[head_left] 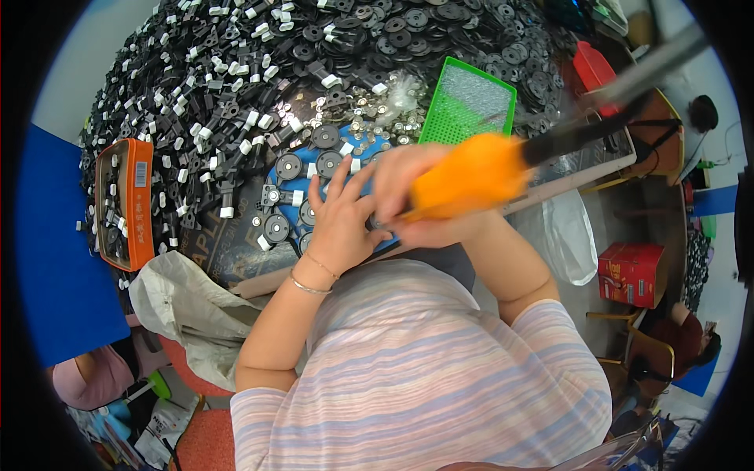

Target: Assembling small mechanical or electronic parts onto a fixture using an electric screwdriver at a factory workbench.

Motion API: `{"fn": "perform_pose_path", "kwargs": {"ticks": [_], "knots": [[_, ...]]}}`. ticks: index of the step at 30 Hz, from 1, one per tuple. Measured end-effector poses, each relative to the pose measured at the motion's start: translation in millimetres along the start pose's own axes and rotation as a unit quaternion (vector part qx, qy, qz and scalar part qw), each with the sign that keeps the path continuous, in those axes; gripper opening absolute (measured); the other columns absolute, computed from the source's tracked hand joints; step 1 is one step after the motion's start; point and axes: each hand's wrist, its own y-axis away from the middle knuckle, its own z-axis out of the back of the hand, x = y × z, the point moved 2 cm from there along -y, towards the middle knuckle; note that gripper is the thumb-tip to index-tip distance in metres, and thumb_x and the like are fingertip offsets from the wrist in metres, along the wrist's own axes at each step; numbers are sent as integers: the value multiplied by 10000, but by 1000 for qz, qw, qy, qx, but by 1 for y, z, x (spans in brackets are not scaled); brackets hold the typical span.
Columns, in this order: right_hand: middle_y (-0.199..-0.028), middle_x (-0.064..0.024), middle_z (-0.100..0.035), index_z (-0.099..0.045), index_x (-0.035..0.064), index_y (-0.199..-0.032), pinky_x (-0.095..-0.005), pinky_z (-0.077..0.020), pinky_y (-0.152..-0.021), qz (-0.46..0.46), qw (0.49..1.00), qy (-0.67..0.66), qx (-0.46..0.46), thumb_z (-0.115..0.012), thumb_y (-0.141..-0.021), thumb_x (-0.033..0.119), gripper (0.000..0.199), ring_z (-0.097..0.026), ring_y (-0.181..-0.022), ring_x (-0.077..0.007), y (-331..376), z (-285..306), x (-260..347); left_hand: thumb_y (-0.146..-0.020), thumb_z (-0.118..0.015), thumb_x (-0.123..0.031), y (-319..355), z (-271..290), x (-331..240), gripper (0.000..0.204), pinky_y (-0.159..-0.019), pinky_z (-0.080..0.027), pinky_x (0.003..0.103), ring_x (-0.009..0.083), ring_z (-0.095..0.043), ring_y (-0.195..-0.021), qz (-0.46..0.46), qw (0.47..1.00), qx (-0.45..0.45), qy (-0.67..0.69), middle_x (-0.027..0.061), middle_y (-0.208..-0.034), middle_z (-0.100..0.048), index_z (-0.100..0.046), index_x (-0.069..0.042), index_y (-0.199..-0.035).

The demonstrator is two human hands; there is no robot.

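My right hand is wrapped round an orange electric screwdriver, whose tip is hidden behind the hand. My left hand lies with fingers spread over a blue board, beside the right hand. Several black wheel parts with white ends sit on that board, such as one wheel near its left edge and another wheel lower down. What lies beneath my left palm and fingertips is partly covered.
Heaps of black-and-white parts and black discs cover the far table. A green basket holds small shiny pieces. An orange-framed box stands at left, loose metal pieces behind the board. Other people sit at both sides.
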Motion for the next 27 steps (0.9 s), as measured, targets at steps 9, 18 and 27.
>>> {"fn": "perform_pose_path", "kwargs": {"ticks": [9,18,27], "knots": [[-756,-90,-549,-510,-8,-887,-232,-443,-541,16,937,125,-326,-596,-674,-59,236,-535,-627,-125,54,103,24,-483,-790,-181,-2,6,-7,362,-972,-108,577,301,-233,-1266,17,999,9,36,68,-1286,-395,-639,-107,-804],[-791,-108,-523,-488,-1,-903,-253,-424,-548,20,920,100,-378,-578,-702,-44,224,-515,-589,-155,68,112,9,-461,-797,-177,-4,6,-5,385,-978,-97,574,296,-232,-1270,23,999,13,36,74,-1292,-394,-637,-110,-805],[-731,-86,-519,-483,-3,-883,-243,-427,-512,28,929,78,-360,-587,-697,-51,218,-515,-565,-136,67,113,3,-504,-782,-202,1,8,-8,390,-980,-118,555,292,-217,-1273,24,1000,20,5,81,-1310,-358,-631,-109,-851]]}}
